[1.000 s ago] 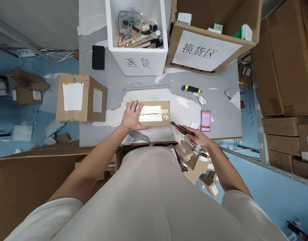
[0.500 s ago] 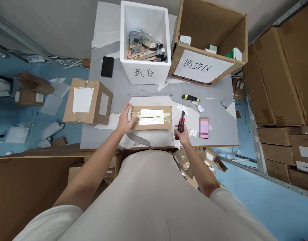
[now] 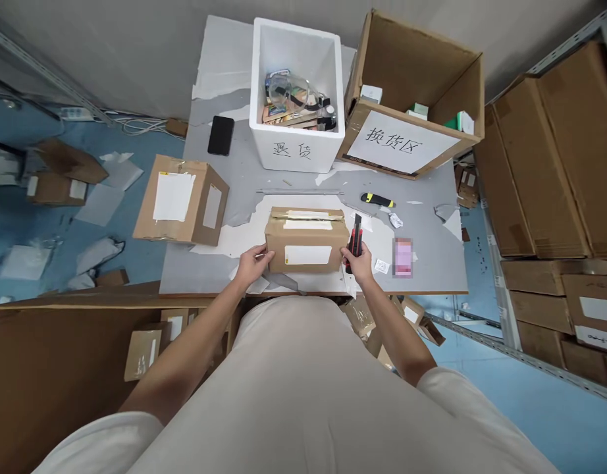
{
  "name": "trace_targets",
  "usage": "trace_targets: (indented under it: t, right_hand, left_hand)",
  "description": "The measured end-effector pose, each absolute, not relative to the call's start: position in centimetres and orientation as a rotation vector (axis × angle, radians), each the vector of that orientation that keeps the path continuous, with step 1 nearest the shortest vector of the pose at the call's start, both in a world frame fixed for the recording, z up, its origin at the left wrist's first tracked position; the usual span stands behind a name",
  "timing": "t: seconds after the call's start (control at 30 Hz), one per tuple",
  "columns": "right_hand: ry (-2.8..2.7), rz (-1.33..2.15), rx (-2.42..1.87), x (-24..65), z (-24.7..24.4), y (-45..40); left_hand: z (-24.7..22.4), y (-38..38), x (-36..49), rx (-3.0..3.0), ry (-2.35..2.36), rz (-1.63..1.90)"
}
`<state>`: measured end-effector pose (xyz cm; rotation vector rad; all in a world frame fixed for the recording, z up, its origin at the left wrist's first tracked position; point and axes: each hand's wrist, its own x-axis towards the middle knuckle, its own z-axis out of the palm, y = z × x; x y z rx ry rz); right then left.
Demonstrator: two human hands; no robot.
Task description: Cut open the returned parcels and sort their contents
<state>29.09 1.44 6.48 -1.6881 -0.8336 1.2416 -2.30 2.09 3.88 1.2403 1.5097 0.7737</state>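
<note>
A brown cardboard box [image 3: 307, 238] stands in front of me on the table, its taped seam along the upper side and a white label on the side turned to me. At its left end, my left hand [image 3: 253, 266] grips the lower corner between thumb and fingers. My right hand [image 3: 359, 263] is closed around a black and red utility knife [image 3: 355, 238], which points away from me, while its fingertips touch the box's right end. Whether the knife's blade is out, I cannot tell.
A larger labelled carton [image 3: 178, 201] and a black phone [image 3: 220, 135] are at the left. Behind stand a white foam bin [image 3: 298, 155] and an open carton [image 3: 407, 148] holding small boxes. A yellow-black knife [image 3: 377, 199] and a pink blurred item [image 3: 403, 257] lie right.
The box has been tilted so that its labelled side faces me. My left hand has moved down to its near left corner, and my right hand, still with the knife, has come against its right end.
</note>
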Motion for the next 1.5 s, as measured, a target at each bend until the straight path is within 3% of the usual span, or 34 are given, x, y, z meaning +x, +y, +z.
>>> trace_targets:
  t: [0.33,0.6,0.8,1.13,1.33,1.5]
  right_hand:
    - [-0.918,1.269,-1.780,29.7,5.0,2.6]
    - [-0.767,1.441,-1.651,30.8,4.4,-3.3]
    - [-0.734,1.492,-1.688,29.0,3.5,-5.8]
    - [-0.882,1.235,-1.714,29.5,9.5,1.3]
    - [-0.932,1.206,-1.785,29.4,9.2,6.0]
    - [-1.031,1.088,-1.864,29.7,8.8,7.3]
  left_hand:
    - [2.4,2.9,-2.4,1.310,1.636,0.654]
    - [-0.4,-0.9,-4.9,1.126,1.506,0.602]
    - [1.2,-2.4,-3.6,1.130,1.390,0.576]
    - [6.4,1.7,-2.7,1.404,1.645,0.649]
    - [6.8,4.6,-1.8,1.451,1.552,0.627]
    - [6.8,4.1,0.0,1.724,1.739,0.789]
